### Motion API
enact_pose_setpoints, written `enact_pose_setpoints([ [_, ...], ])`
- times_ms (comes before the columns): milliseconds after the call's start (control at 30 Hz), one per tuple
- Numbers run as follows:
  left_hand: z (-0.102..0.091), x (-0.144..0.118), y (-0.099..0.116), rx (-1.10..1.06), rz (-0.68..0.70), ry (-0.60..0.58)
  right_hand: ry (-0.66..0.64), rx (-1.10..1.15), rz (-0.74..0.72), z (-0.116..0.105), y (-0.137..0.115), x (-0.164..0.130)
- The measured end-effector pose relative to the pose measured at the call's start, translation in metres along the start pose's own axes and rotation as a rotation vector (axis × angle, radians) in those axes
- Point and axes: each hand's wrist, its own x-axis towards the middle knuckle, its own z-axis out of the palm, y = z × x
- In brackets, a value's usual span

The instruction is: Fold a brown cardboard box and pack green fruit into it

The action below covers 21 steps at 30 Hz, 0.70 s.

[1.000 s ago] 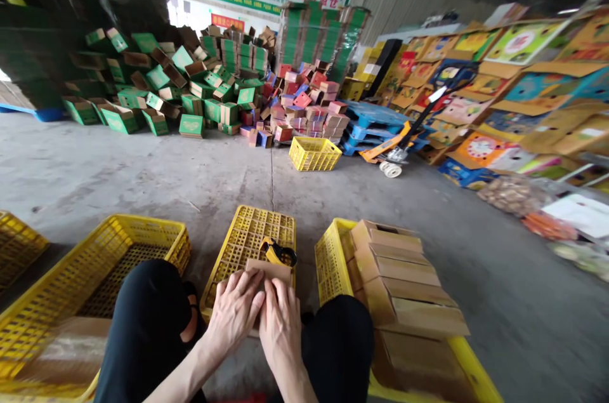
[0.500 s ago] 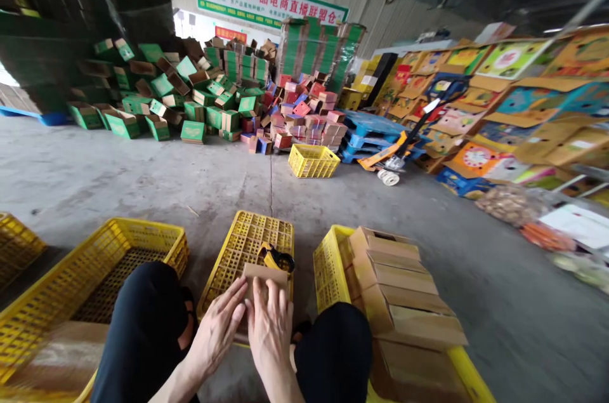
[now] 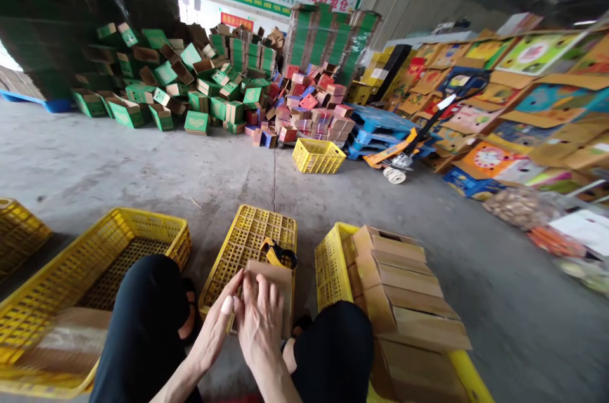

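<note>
We have a small brown cardboard box (image 3: 271,292) under both hands, resting on top of the overturned yellow crate (image 3: 247,247) between our knees. Our right hand (image 3: 259,320) lies flat on the near face of the box, fingers (image 3: 266,292) spread and pressing. Our left hand (image 3: 216,323) comes in from the left side of the crate, its fingers close together, thumb against the box's left edge.

As we judge it, the risk lies in the footing: the crate's top is a stiff plastic lattice full of holes, and thin corrugated card can slide or tip on it if we push unevenly; a flap could crease or spring back open. The yellow tape dispenser (image 3: 280,255) sits just beyond the box on the same crate and could be nudged off its far edge.

Right of the crate, a second yellow crate (image 3: 328,263) holds a leaning stack of finished boxes (image 3: 404,295), matte and sharp-edged, which could slump. Left of the crate stands an open empty basket (image 3: 143,231) on rough concrete floor (image 3: 190,168).
</note>
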Motion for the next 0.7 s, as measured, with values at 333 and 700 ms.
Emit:
enact_pose_setpoints([
  [333, 0.003, -0.002, 0.005, -0.002, 0.029, -0.031, -0.035, 0.127, -0.046, -0.021, 0.004, 0.002],
  [700, -0.009, -0.001, 0.002, 0.206, 0.175, -0.146, 0.046, 0.336, -0.127, -0.023, 0.011, 0.002],
])
